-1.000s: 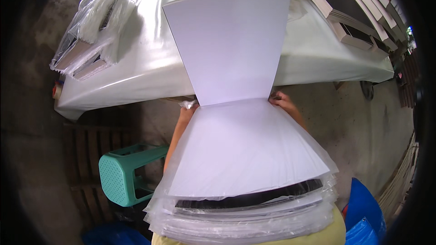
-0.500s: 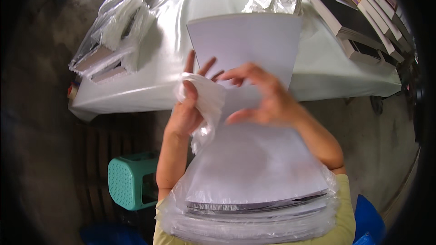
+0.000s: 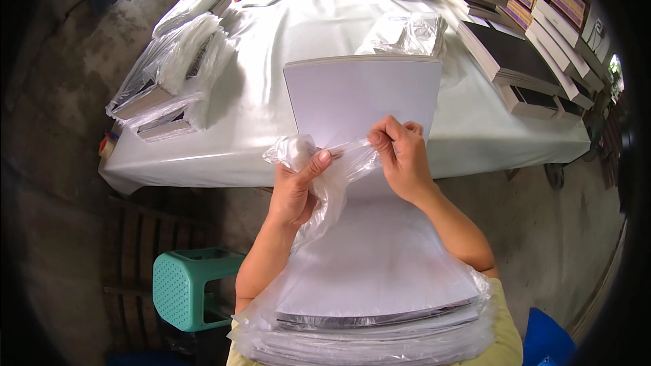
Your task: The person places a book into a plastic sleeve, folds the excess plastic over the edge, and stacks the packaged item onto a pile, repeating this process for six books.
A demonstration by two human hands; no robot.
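A crumpled clear plastic bag (image 3: 332,186) is stretched between my two hands. My left hand (image 3: 297,186) grips its bunched part, thumb pressed over the film. With a closed pinch, my right hand (image 3: 401,156) holds the bag's other edge. Behind them a thick white-covered book (image 3: 366,91) stands tilted at the table's near edge, its lower part hidden by the hands and film. Against my body lies a stack of large white sheets or books (image 3: 380,257) wrapped in clear plastic, dark edges showing at its near end.
The table (image 3: 261,95) has a pale glossy cover. Plastic-wrapped books (image 3: 173,61) are piled at left, dark-covered books (image 3: 512,54) at right. A plastic-wrapped bundle (image 3: 407,32) lies behind the standing book. A green stool (image 3: 178,291) is on the floor at left.
My right hand was apart from the bag with fingers spread; now it pinches the bag's edge. The film is drawn out between both hands. The left hand has closed more around it.
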